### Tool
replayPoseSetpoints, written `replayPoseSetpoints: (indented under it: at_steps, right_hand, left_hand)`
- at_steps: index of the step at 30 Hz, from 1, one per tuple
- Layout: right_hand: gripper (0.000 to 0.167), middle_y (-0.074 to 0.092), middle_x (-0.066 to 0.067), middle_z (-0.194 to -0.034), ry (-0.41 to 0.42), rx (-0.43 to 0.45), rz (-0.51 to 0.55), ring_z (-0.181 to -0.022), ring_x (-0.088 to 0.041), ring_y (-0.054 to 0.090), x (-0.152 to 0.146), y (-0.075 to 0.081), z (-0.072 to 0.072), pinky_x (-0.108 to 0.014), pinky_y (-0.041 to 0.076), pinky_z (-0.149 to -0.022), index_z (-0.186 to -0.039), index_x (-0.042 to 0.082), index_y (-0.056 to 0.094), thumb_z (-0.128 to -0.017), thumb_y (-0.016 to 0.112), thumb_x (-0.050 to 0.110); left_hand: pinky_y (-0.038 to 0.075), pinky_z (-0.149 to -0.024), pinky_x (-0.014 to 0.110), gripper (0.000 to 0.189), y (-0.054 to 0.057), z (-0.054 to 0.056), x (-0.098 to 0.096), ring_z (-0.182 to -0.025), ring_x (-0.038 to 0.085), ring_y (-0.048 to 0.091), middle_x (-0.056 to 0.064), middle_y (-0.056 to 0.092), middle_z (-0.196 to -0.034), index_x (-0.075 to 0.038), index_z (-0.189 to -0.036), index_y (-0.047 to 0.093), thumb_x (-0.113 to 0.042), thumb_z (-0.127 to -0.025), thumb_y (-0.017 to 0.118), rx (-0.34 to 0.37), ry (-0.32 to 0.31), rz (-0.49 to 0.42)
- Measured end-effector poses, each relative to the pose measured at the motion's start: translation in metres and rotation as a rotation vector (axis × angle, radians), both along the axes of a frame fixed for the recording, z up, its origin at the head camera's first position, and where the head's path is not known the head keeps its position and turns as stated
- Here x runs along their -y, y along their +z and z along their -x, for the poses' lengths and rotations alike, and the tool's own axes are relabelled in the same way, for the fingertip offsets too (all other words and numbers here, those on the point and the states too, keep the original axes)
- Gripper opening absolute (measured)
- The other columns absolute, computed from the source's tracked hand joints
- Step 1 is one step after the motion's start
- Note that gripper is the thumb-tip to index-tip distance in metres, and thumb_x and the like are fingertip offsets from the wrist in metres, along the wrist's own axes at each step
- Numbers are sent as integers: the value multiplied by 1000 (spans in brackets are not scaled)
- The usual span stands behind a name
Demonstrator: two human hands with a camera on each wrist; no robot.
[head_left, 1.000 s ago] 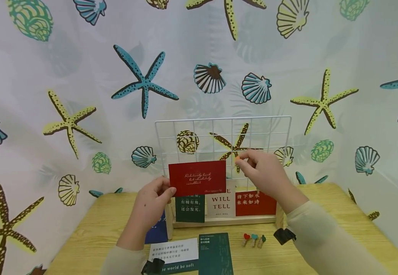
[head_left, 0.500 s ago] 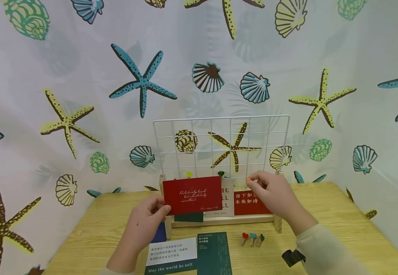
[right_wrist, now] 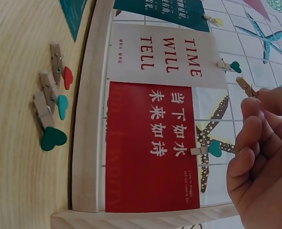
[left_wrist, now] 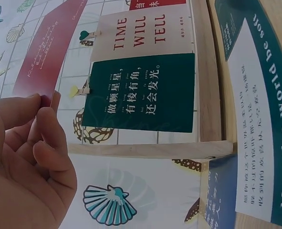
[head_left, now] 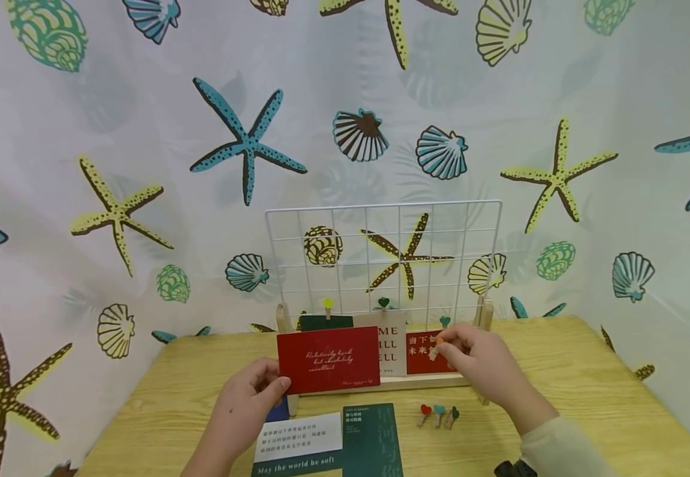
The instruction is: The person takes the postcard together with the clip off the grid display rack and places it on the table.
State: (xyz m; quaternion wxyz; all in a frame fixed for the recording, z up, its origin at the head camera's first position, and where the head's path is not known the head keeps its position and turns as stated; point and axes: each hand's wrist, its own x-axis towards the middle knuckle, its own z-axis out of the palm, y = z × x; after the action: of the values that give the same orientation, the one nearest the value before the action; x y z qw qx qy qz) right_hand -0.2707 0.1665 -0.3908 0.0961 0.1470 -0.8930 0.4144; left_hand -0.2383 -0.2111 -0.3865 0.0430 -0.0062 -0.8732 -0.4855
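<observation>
two things pinched by fingers (right_wrist: 251,109): red card (head_left: 329,344), left hand (head_left: 250,391); wooden clip (right_wrist: 246,87), right hand (head_left: 480,363).

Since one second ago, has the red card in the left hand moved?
Yes: in the head view, the held red card is lower and slightly farther left against the wire grid.
</observation>
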Motion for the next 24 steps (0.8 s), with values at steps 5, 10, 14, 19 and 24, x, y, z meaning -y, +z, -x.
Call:
replayPoseSetpoints:
  at_steps: [5,10,14,19,24]
  right_hand:
    - [23,65,3,-78,-5,21,3,-59,-16,51,-3,-6,-2,-34,44,-54,-111,15,73,-102,63,34]
    - [16,64,-2,-76,-4,55,34,-51,-15,44,-7,-10,-3,-33,42,-47,-104,20,72,-102,62,32]
    - [14,64,-3,-77,2,76,61,-52,-17,45,-10,-15,-3,-33,42,-45,-100,22,71,-103,61,31]
    - [20,65,-5,-78,-7,95,53,-54,-18,48,-15,-22,-1,-33,43,-46,-101,18,71,-104,59,34]
    - [21,65,-6,-79,4,132,59,-57,-18,51,-19,-26,-1,-33,44,-48,-102,15,72,-104,60,32]
  left_hand:
    - [52,-75,35,14,-3,-4,1,-82,21,59,3,66,-89,-8,-111,68,-12,-98,65,34,-15,-11]
    - [54,-77,37,12,-5,-9,0,-82,22,60,3,66,-89,-9,-109,68,-12,-99,64,66,-39,-22]
    - [53,-76,37,11,-8,-11,0,-82,23,60,4,66,-88,-8,-109,68,-11,-99,64,95,-65,-56]
    - [52,-75,38,12,-15,-14,0,-81,23,59,5,66,-90,-7,-110,68,-11,-99,64,136,-79,-77]
    - [51,-75,40,14,-22,-18,1,-81,24,60,6,67,-93,-5,-112,66,-9,-99,63,164,-157,-78]
